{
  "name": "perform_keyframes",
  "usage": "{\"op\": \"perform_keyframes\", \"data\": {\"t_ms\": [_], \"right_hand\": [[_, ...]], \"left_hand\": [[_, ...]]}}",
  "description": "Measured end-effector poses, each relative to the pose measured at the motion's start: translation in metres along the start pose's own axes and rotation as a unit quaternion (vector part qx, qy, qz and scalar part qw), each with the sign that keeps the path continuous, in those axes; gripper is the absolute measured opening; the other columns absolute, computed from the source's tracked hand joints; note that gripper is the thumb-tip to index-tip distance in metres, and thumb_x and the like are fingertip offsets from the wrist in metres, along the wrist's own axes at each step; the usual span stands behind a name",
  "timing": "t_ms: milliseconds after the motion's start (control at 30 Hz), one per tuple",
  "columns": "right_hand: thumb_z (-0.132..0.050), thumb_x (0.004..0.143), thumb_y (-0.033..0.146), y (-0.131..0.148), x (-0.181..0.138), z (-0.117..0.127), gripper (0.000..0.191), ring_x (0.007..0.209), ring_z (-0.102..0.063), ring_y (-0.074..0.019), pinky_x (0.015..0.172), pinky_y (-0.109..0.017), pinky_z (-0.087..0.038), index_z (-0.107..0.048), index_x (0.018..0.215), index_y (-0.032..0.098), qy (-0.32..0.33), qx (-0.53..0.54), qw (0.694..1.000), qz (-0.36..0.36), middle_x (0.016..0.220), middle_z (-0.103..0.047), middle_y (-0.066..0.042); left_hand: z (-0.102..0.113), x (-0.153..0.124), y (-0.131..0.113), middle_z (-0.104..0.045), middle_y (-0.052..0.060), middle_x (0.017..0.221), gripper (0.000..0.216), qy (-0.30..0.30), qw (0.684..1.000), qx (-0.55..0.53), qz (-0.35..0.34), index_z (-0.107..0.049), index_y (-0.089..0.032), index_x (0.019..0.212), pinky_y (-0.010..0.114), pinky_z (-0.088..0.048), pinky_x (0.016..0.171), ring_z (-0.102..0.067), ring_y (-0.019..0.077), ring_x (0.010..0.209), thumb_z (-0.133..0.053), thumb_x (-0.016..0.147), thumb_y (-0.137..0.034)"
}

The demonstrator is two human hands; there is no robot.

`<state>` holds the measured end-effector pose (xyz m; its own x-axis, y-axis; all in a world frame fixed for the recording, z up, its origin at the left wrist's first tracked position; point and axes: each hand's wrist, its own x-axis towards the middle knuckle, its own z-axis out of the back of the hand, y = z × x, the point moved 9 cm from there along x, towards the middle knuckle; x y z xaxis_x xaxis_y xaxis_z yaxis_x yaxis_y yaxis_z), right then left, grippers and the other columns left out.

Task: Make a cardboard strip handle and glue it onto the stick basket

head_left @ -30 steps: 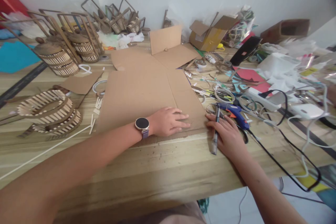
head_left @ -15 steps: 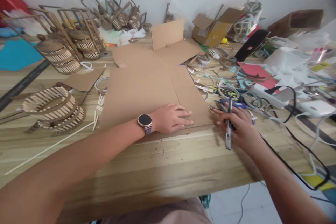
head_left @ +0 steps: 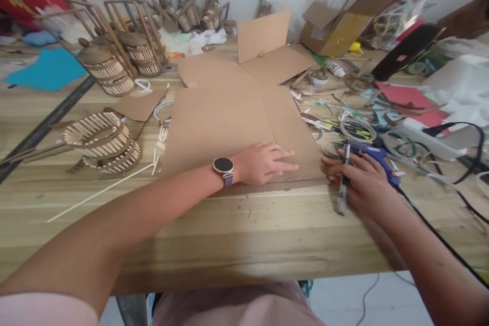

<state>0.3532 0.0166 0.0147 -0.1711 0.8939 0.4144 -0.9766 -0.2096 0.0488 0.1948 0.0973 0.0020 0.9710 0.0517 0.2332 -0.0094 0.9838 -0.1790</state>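
Cardboard (head_left: 229,127) lies flat on the worktop (head_left: 229,234), its near edge close to the person. Left hand (head_left: 263,163) rests palm down on the near right part of the sheet, fingers extended and together, gripping nothing; its position on the sheet matches the earlier frames. Right hand (head_left: 362,183) holds a pen (head_left: 342,201) between the fingers, which are loosely spread on the worktop just beside the sheet's right edge. One second ago this hand touched the sheet's corner; it now lies slightly further right, against the blue glue gun (head_left: 376,153).
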Motion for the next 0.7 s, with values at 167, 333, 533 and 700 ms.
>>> {"op": "perform_keyframes", "data": {"t_ms": [167,333,533,700], "right_hand": [[-0.045,0.091,0.035,-0.002,-0.002,-0.002,0.022,0.116,-0.061,-0.0283,0.105,-0.052,-0.034,-0.063,0.082,0.028,-0.018,0.008,1.000,-0.005,0.109,-0.076,-0.006],[-0.046,0.090,0.034,-0.002,-0.005,-0.004,0.019,0.112,-0.063,-0.0291,0.104,-0.053,-0.035,-0.063,0.085,0.028,-0.026,0.007,1.000,0.015,0.109,-0.076,-0.007],[-0.044,0.092,0.031,0.004,-0.007,-0.002,0.018,0.109,-0.066,-0.0298,0.106,-0.055,-0.031,-0.061,0.085,0.028,-0.051,-0.020,0.998,0.033,0.106,-0.077,-0.007],[-0.045,0.091,0.027,0.009,-0.008,0.001,0.017,0.107,-0.067,-0.0289,0.111,-0.057,-0.020,-0.062,0.085,0.028,-0.070,-0.039,0.997,0.020,0.105,-0.077,-0.005]], "left_hand": [[0.019,-0.006,0.019,-0.057,0.012,0.138,0.042,-0.114,0.990,-0.024,0.075,-0.056,-0.013,0.132,0.041,-0.038,0.108,-0.050,0.0233,0.121,-0.032,0.101,-0.027],[0.016,-0.005,0.020,-0.064,0.013,0.126,0.039,-0.104,0.992,-0.040,0.062,-0.066,-0.012,0.116,0.043,-0.040,0.105,-0.053,0.0238,0.116,-0.032,0.101,-0.024],[-0.001,0.001,0.012,-0.051,0.004,0.146,0.037,0.027,0.998,-0.052,0.033,-0.062,-0.027,0.129,0.044,-0.036,0.109,-0.041,0.0272,0.132,-0.049,0.097,-0.039],[-0.007,0.001,0.005,-0.044,-0.003,0.152,0.040,0.075,0.997,-0.019,0.019,-0.054,-0.032,0.137,0.049,-0.033,0.111,-0.033,0.0302,0.139,-0.046,0.099,-0.040]]}}
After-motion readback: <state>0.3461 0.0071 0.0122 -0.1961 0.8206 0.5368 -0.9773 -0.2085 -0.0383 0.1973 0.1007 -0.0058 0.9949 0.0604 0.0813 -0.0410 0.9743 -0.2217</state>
